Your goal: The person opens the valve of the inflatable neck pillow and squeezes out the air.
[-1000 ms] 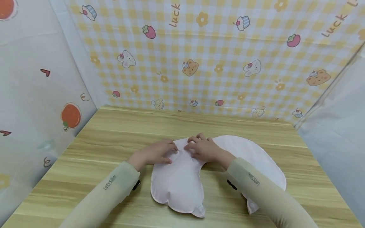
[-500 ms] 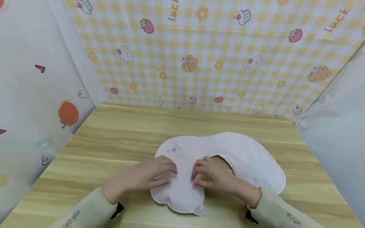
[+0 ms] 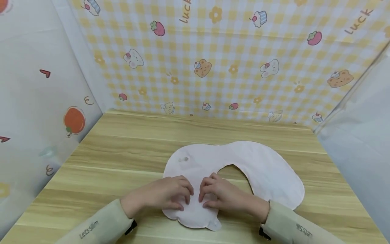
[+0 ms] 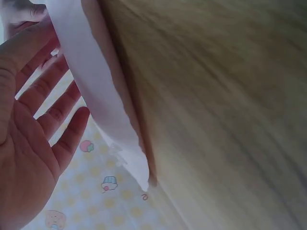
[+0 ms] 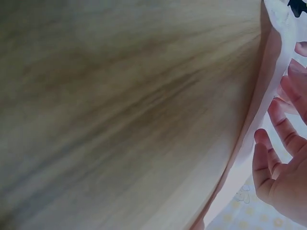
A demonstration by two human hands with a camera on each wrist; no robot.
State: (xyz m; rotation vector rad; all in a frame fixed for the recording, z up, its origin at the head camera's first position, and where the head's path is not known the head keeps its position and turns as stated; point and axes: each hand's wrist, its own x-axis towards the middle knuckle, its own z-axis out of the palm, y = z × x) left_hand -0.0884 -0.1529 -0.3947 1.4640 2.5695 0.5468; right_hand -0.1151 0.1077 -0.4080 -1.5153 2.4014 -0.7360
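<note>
A pale pink U-shaped neck pillow, apparently inflatable, lies on the wooden table in the head view, its curve away from me. On its left arm, near the far edge, is a small valve-like spot. My left hand rests on the left arm's near part from the left side, fingers loosely bent. Facing it, my right hand touches the same arm from the right. Neither hand grips the fabric. The left wrist view shows relaxed fingers against the pillow's edge; the right wrist view shows much the same.
The wooden table meets a yellow checked cloth backdrop at its far edge. White cloth walls stand on the left and right. A small tab sticks out at the pillow's near end.
Both hands have come from the pillow's far left part down to its near left end, uncovering the valve-like spot. Over the last half second they have shifted slightly nearer me and closer together.
</note>
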